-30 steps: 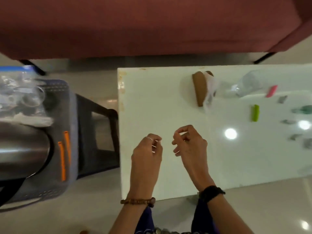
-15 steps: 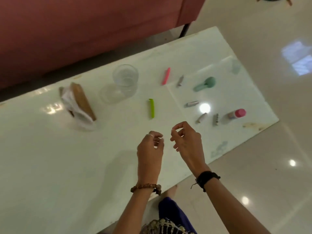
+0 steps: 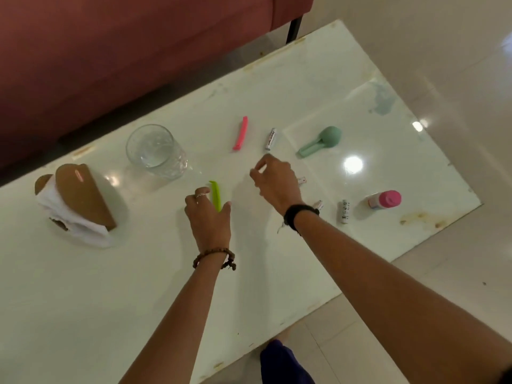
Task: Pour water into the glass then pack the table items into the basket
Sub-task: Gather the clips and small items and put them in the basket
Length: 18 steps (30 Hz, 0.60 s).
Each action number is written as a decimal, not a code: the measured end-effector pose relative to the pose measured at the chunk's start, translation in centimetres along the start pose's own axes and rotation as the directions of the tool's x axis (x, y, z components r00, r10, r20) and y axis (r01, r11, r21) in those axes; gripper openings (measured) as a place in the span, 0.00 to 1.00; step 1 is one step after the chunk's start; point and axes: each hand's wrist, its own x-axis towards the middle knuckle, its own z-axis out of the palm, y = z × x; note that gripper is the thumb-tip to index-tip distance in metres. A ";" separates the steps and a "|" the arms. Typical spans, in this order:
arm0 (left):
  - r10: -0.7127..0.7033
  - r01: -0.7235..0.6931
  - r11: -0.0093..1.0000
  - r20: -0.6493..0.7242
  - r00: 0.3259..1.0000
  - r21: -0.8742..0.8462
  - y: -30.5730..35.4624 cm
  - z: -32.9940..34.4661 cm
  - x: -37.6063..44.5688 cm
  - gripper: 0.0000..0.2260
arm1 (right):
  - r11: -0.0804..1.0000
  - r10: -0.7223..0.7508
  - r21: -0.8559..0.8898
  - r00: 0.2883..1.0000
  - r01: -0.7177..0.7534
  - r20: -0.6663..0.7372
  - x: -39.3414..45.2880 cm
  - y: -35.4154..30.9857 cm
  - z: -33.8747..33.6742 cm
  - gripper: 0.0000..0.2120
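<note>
1. Pouring appears complete: the glass (image 3: 155,152) on the counter (image 3: 138,286) holds water.
2. Packing remains. The green clip (image 3: 215,195), pink clip (image 3: 240,133), batteries (image 3: 271,139) and pink-capped bottle (image 3: 385,199) lie right of the glass. No basket is visible.
3. Left hand (image 3: 208,217) reaches the green clip, fingers spread around it; contact unclear.
4. Right hand (image 3: 274,178) hovers right of the glass, fingers loosely curled, holding nothing visible.
</note>
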 end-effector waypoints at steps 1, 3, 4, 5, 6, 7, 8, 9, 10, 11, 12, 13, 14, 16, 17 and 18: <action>-0.011 0.011 1.000 0.007 1.000 0.006 -0.1 0.2 0.4 0.18 | 1.000 0.003 0.014 1.000 -0.003 -0.001 1.3 -0.5 0.3 0.11; -0.026 0.026 1.000 0.011 1.000 -0.009 -0.2 0.5 1.1 0.14 | 0.999 0.024 0.030 1.000 -0.023 -0.018 3.7 -1.6 0.9 0.14; -0.031 0.032 0.999 0.008 0.999 -0.020 -0.2 0.6 1.5 0.12 | 0.999 0.038 0.017 0.999 -0.037 -0.033 4.8 -2.1 1.1 0.16; -0.035 0.035 0.999 0.003 0.999 -0.031 -0.3 0.7 2.0 0.11 | 0.998 0.057 -0.001 0.997 -0.057 -0.050 5.9 -2.5 1.3 0.18; -0.036 0.036 0.999 0.000 0.999 -0.040 -0.5 0.7 2.4 0.09 | 0.997 0.079 -0.009 0.995 -0.080 -0.067 6.8 -2.9 1.6 0.20; -0.032 0.032 0.998 -0.001 0.999 -0.050 -0.6 0.7 2.8 0.08 | 0.995 0.097 -0.008 0.992 -0.098 -0.083 7.6 -3.3 1.7 0.20; -0.032 0.031 0.998 -0.001 1.000 -0.062 -0.7 0.5 3.1 0.08 | 0.994 0.103 -0.012 0.990 -0.105 -0.093 8.2 -3.6 1.9 0.18; -0.035 0.035 0.996 0.000 0.999 -0.079 -0.8 0.3 3.3 0.08 | 0.994 0.101 -0.030 0.990 -0.104 -0.099 8.7 -3.8 2.2 0.15; -0.042 0.042 0.994 0.002 0.999 -0.104 -0.9 -0.1 3.3 0.08 | 0.993 0.096 -0.058 0.991 -0.102 -0.096 8.9 -4.0 2.4 0.13; -0.050 0.050 0.989 0.005 0.999 -0.136 -0.9 -0.5 3.2 0.08 | 0.991 0.094 -0.084 0.992 -0.101 -0.085 8.8 -4.2 2.5 0.12; -0.058 0.058 0.983 0.007 0.998 -0.174 -1.0 -0.8 2.9 0.08 | 0.990 0.091 -0.099 0.993 -0.098 -0.073 8.5 -4.2 2.6 0.12; -0.068 0.068 0.973 0.006 0.998 -0.219 -1.1 -1.4 2.5 0.08 | 0.991 0.083 -0.099 0.995 -0.089 -0.061 7.9 -4.3 2.8 0.12; -0.082 0.081 0.960 0.007 0.997 -0.267 -1.3 -2.0 2.0 0.08 | 0.993 0.076 -0.086 0.996 -0.080 -0.056 6.9 -4.4 3.0 0.12; -0.114 0.113 0.928 0.016 0.993 -0.356 -1.8 -3.8 0.9 0.07 | 0.997 0.056 -0.052 0.997 -0.059 -0.050 3.6 -5.0 3.6 0.12; -0.128 0.128 0.913 0.026 0.992 -0.386 -2.0 -4.6 0.2 0.07 | 0.999 0.046 -0.028 0.998 -0.047 -0.039 1.6 -5.2 4.0 0.11; -0.135 0.135 0.900 0.031 0.990 -0.415 -2.4 -5.6 -0.6 0.07 | 1.000 0.030 -0.006 0.999 -0.030 -0.026 -0.7 -5.5 4.7 0.10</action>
